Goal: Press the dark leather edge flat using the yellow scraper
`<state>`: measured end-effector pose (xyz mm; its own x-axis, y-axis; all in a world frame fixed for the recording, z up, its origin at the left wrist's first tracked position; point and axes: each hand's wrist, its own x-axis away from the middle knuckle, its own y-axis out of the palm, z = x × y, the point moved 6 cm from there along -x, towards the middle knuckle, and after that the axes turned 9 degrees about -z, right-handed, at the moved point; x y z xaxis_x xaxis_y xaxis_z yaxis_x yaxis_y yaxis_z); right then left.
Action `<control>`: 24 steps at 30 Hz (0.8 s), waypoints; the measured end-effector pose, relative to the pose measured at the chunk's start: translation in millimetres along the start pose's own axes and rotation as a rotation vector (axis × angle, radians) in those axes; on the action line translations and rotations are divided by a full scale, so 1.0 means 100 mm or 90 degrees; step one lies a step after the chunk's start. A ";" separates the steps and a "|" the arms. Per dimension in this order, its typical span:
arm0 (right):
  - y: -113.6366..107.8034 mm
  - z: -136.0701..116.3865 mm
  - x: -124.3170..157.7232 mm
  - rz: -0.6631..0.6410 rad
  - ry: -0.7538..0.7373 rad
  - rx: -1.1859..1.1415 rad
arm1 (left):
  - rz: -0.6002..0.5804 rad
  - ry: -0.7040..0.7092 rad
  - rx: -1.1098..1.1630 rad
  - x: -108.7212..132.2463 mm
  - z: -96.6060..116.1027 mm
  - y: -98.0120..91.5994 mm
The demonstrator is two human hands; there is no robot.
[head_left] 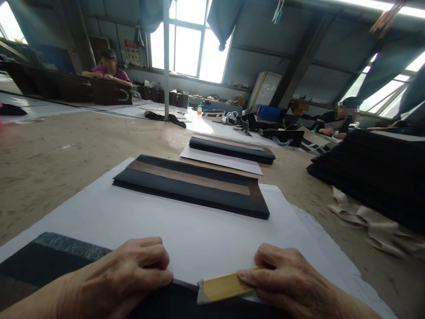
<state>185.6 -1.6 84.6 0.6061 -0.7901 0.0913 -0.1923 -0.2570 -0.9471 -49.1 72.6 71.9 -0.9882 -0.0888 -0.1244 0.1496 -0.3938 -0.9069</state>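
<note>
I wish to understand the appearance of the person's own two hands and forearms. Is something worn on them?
Both the left hand and the right hand are bare, without gloves, and have creased knuckles. No ring shows on the visible fingers, and no watch or bracelet on the wrists. No sleeve shows on the visible part of either forearm.

From my far seat, the stick (224, 287) looks to me like smooth wood, slightly shiny. The dark cloth (172, 302) seems matt; the speckled strip (73, 246) looks rough, like felt. I see smooth, matt paper (199, 230), a dull, scuffed table (66, 141) and a metal-looking pole (166, 57).
</note>
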 end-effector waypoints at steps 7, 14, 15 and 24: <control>0.01 -0.04 -0.14 0.005 -0.020 -0.002 | -0.003 0.025 -0.104 0.00 0.08 -0.03; 0.06 -0.06 -0.27 0.012 -0.031 -0.006 | -0.004 0.061 -0.125 -0.01 0.08 0.01; 0.06 -0.07 -0.28 0.013 -0.033 -0.004 | 0.001 0.064 -0.122 -0.01 0.08 0.00; 0.04 -0.10 -0.39 -0.005 -0.046 0.025 | -0.001 0.050 -0.091 0.02 0.08 -0.07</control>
<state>153.0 22.5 80.1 0.6618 -0.7456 0.0775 -0.1575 -0.2393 -0.9581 -52.0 67.5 81.4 -0.9887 -0.0135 -0.1491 0.1475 -0.2593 -0.9545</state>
